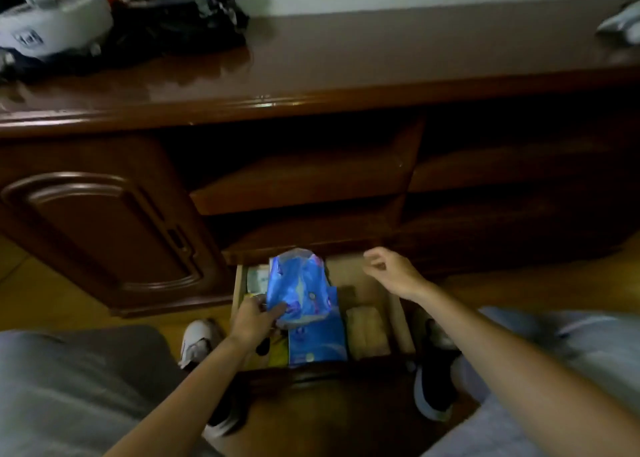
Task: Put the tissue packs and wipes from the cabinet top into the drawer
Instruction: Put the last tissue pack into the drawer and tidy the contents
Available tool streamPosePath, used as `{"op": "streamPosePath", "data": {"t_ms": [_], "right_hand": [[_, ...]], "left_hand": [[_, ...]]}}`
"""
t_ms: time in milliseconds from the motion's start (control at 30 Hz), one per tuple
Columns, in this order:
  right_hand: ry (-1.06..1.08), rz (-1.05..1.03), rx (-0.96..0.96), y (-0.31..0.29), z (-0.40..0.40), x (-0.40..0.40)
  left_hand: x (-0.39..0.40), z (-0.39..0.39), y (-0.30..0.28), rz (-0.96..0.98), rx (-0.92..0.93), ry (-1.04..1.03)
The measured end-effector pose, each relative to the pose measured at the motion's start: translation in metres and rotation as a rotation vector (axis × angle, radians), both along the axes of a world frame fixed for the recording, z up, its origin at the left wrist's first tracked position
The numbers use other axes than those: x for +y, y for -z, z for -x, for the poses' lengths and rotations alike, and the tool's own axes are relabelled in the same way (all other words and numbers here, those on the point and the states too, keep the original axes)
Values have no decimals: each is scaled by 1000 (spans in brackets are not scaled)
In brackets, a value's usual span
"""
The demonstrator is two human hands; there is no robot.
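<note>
The blue tissue pack (298, 283), a soft plastic-wrapped bundle with a crinkled, gathered top, is over the open drawer (398, 314), pinched at its lower left corner by the left hand (254, 318). Its upper end tilts toward the cabinet, and its lower edge seems to rest on or just above a second blue pack (317, 342) lying flat in the drawer. The right hand (393, 271) hangs over the drawer's right rear corner, fingers loosely spread and holding nothing.

To finish this step well, I judge that the pack should be laid flat instead of dropped on end, so its puffy top does not stand above the drawer rim and catch on the frame when the drawer shuts. The film looks slick and yielding; a light grip should do, and the free hand could press the air out and steady it.

A tan ridged block (367, 332) fills the space to the right, and a pale packet (258, 278) lies at the rear left, so room is tight. The cabinet top (381, 51) is dark, glossy wood; blurred bags (104, 16) sit at its left end.
</note>
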State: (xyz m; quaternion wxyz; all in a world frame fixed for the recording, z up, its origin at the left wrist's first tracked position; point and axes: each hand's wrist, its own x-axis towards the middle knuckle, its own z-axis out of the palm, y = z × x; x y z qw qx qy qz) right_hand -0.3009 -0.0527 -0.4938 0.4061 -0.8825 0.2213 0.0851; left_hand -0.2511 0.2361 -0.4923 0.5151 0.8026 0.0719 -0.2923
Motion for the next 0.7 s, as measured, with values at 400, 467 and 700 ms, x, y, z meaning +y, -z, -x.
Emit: {"op": "streamPosePath", "data": {"t_ms": [400, 467, 700], "right_hand": [[-361, 466, 461, 138, -5, 20], [-406, 567, 473, 144, -5, 17], [-514, 662, 383, 143, -12, 4]], "left_hand": [[5, -28, 72, 20, 49, -282], [7, -34, 78, -1, 72, -259], [-11, -33, 90, 5, 97, -213]]}}
